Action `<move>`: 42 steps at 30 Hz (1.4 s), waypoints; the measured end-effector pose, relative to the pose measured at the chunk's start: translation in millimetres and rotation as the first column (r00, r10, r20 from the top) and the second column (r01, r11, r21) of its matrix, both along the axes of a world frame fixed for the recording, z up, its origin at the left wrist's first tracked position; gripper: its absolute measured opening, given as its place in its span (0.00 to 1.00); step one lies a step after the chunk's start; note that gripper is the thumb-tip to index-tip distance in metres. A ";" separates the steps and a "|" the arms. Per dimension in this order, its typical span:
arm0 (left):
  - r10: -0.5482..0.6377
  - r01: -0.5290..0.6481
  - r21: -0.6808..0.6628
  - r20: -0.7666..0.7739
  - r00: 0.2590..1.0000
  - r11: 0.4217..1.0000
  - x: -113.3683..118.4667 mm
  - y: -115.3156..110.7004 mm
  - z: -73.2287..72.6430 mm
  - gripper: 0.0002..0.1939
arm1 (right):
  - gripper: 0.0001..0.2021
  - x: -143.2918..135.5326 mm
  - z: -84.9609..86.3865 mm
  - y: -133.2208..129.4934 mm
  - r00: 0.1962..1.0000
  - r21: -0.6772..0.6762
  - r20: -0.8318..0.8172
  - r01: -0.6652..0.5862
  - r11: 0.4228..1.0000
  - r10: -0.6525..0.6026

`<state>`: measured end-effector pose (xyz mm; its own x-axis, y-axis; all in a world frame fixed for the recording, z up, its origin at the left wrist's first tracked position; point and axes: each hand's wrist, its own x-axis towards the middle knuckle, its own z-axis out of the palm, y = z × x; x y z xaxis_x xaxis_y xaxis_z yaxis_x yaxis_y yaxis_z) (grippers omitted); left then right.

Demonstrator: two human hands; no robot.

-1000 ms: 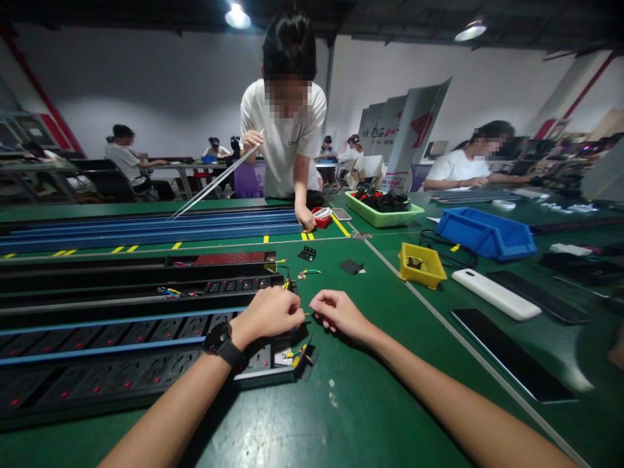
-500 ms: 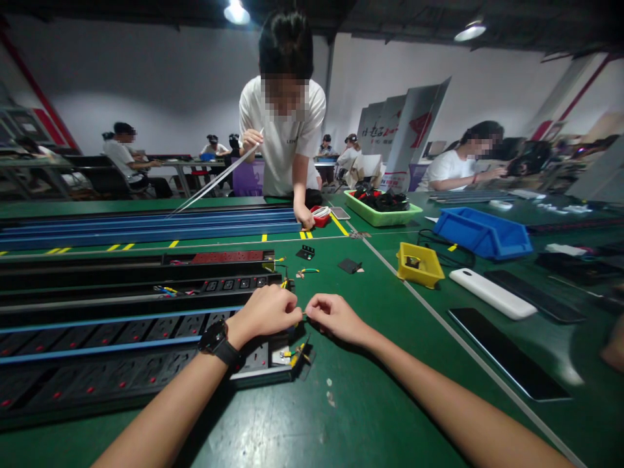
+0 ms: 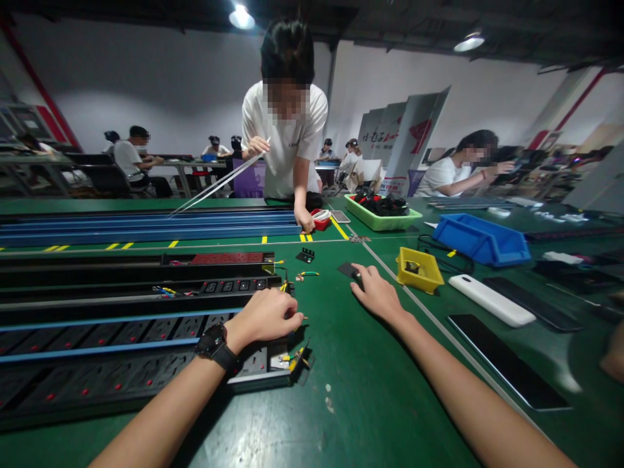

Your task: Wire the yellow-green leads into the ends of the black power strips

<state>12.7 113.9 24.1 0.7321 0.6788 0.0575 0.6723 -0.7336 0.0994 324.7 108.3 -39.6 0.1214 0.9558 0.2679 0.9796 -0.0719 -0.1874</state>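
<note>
My left hand (image 3: 266, 316), with a black watch on the wrist, is closed over the end of a blue-edged power strip (image 3: 156, 327). Between its thumb and finger pokes the short tip of a thin wire (image 3: 305, 318); the rest is hidden by the hand. My right hand (image 3: 377, 292) is at a small black plate (image 3: 346, 269) on the green table, thumb and forefinger apart around a small dark piece at the plate's edge. In front of my left wrist lies another power strip (image 3: 102, 374) with red dots, yellow-green wires (image 3: 295, 356) sticking out at its end.
A yellow bin (image 3: 420, 270), a blue bin (image 3: 480, 240) and a green basket (image 3: 383, 220) stand to the right. A white power bank-like case (image 3: 492, 299) and a phone (image 3: 509, 361) lie nearer. Across the table, a co-worker (image 3: 285, 143) leans over blue rails (image 3: 146, 227).
My right hand has left the wire tip beside my left hand and moved right and away from me, to the small black plate. My left hand has stayed nearly still.
</note>
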 end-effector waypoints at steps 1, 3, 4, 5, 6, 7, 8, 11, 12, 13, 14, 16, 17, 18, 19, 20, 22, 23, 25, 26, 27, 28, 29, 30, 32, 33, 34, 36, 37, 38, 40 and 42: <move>-0.002 0.002 0.002 -0.001 1.000 1.000 -0.2 0.2 -0.4 0.18 | 0.27 1.9 -0.8 0.7 1.000 0.001 0.012 0.003 1.000 -0.003; -0.006 0.006 0.006 0.000 1.000 1.000 -0.4 0.5 -1.1 0.18 | 0.28 2.3 -1.4 1.4 1.000 -0.001 0.028 -0.011 1.000 0.011; -0.009 0.009 0.008 0.001 1.000 1.000 -0.5 0.5 -1.5 0.18 | 0.27 1.5 -1.4 1.5 0.999 -0.003 0.033 -0.021 1.000 0.021; -0.011 0.011 0.010 0.002 1.000 1.000 -0.6 0.4 -1.8 0.18 | 0.26 0.4 -1.3 1.5 0.999 -0.007 0.039 -0.030 1.000 0.030; -0.012 0.012 0.012 0.004 1.000 1.000 -0.7 0.3 -2.0 0.18 | 0.25 -0.6 -1.0 1.4 0.998 -0.011 0.044 -0.037 0.999 0.037; -0.013 0.012 0.014 0.005 1.000 1.000 -0.7 0.1 -2.1 0.17 | 0.24 -1.6 -0.8 1.2 0.998 -0.012 0.047 -0.039 0.999 0.040; -0.013 0.013 0.015 0.006 1.000 1.000 -0.8 -0.1 -2.2 0.17 | 0.22 -2.5 -0.6 1.0 0.998 -0.011 0.050 -0.040 0.999 0.041; -0.010 0.010 0.016 0.008 1.000 1.000 -1.0 -0.5 -2.2 0.17 | 0.19 -4.6 -0.4 -0.4 0.998 0.002 0.052 -0.034 0.999 0.034; -0.010 0.010 0.016 0.008 1.000 1.000 -1.1 -0.5 -2.3 0.17 | 0.18 -5.2 -0.4 -0.9 0.999 0.005 0.049 -0.025 1.000 0.025; -0.009 0.009 0.015 0.007 1.000 1.000 -1.1 -0.4 -2.5 0.17 | 0.17 -5.8 -0.4 -1.3 0.999 0.008 0.044 -0.011 1.000 0.011; -0.010 0.010 0.013 0.007 1.000 1.000 -1.1 -0.2 -2.7 0.17 | 0.18 -6.1 -0.5 -1.4 0.999 0.015 0.037 0.005 1.000 -0.006; -0.011 0.011 0.009 0.007 1.000 1.000 -1.1 0.1 -3.0 0.17 | 0.21 -6.1 -1.3 -0.7 0.999 0.048 0.028 0.027 0.998 -0.028; -0.010 0.010 0.008 0.007 1.000 1.000 -1.2 0.3 -3.0 0.17 | 0.24 -5.6 -2.1 0.2 0.999 0.073 0.031 0.023 0.997 -0.025; -0.010 0.010 0.007 0.007 1.000 1.000 -1.2 0.4 -3.0 0.16 | 0.26 -4.7 -3.3 1.5 0.999 0.095 0.042 0.007 0.995 -0.011; -0.010 0.010 0.005 0.008 1.000 1.000 -1.3 0.4 -2.9 0.16 | 0.27 -3.6 -4.8 3.1 0.998 0.105 0.059 -0.015 0.994 0.009; -0.009 0.009 0.004 0.008 1.000 1.000 -1.3 0.3 -2.7 0.16 | 0.27 -2.2 -6.6 4.7 0.997 0.102 0.077 -0.036 0.994 0.028; -0.007 0.007 0.000 0.008 1.000 1.000 -1.2 -0.1 -2.0 0.17 | 0.24 0.7 -10.4 7.7 0.993 0.075 0.101 -0.064 0.995 0.056; -0.006 0.006 -0.001 0.008 1.000 1.000 -1.1 -0.4 -1.6 0.17 | 0.23 2.0 -11.9 8.6 0.993 0.068 0.103 -0.071 0.995 0.064; -0.006 0.006 -0.003 0.008 1.000 1.000 -0.8 -1.1 -0.9 0.17 | 0.20 3.6 -13.7 9.2 0.993 0.084 0.086 -0.085 0.993 0.077; -0.007 0.007 -0.004 0.008 1.000 1.000 -0.7 -1.4 -0.5 0.17 | 0.19 3.7 -13.7 8.7 0.994 0.102 0.068 -0.094 0.990 0.088; -0.007 0.007 -0.004 0.008 1.000 1.000 -0.7 -1.7 -0.3 0.17 | 0.17 3.2 -13.3 7.9 0.994 0.118 0.042 -0.105 0.987 0.101; -0.008 0.008 -0.003 0.009 1.000 1.000 -0.7 -1.8 -0.1 0.17 | 0.15 2.2 -12.5 6.7 0.993 0.130 0.009 -0.117 0.985 0.117; -0.008 0.009 -0.003 0.010 1.000 1.000 -0.8 -1.9 0.0 0.17 | 0.15 0.8 -11.5 5.5 0.990 0.139 -0.027 -0.132 0.982 0.137; -0.009 0.009 -0.002 0.011 1.000 1.000 -0.9 -1.9 0.0 0.17 | 0.14 -0.8 -10.5 4.5 0.985 0.149 -0.066 -0.146 0.978 0.158; -0.009 0.009 -0.001 0.012 1.000 1.000 -1.2 -1.8 -0.1 0.17 | 0.15 -3.9 -9.2 3.6 0.969 0.176 -0.139 -0.179 0.968 0.204; -0.008 0.008 -0.001 0.012 1.000 1.000 -1.2 -1.8 -0.1 0.17 | 0.16 -5.0 -9.1 4.0 0.959 0.190 -0.170 -0.192 0.963 0.225; -0.008 0.008 -0.001 0.012 1.000 1.000 -1.2 -1.8 0.0 0.17 | 0.16 -5.5 -9.3 5.0 0.951 0.205 -0.198 -0.195 0.959 0.236; -0.007 0.007 -0.002 0.010 1.000 1.000 -1.0 -2.0 0.4 0.17 | 0.14 -5.1 -10.4 8.2 0.944 0.226 -0.250 -0.160 0.961 0.216; -0.006 0.006 -0.002 0.010 1.000 1.000 -0.8 -2.2 0.7 0.17 | 0.13 -4.4 -11.0 10.0 0.943 0.227 -0.274 -0.129 0.965 0.190; -0.005 0.005 -0.003 0.010 1.000 1.000 -0.6 -2.4 1.0 0.17 | 0.12 -3.4 -11.5 11.6 0.941 0.223 -0.296 -0.097 0.970 0.162; -0.006 0.006 -0.004 0.009 1.000 1.000 -0.2 -2.9 1.5 0.17 | 0.11 -1.6 -11.9 13.8 0.936 0.202 -0.328 -0.063 0.977 0.128; -0.009 0.009 -0.005 0.007 1.000 1.000 0.0 -3.2 1.7 0.17 | 0.11 -0.6 -11.5 14.1 0.930 0.176 -0.345 -0.071 0.982 0.129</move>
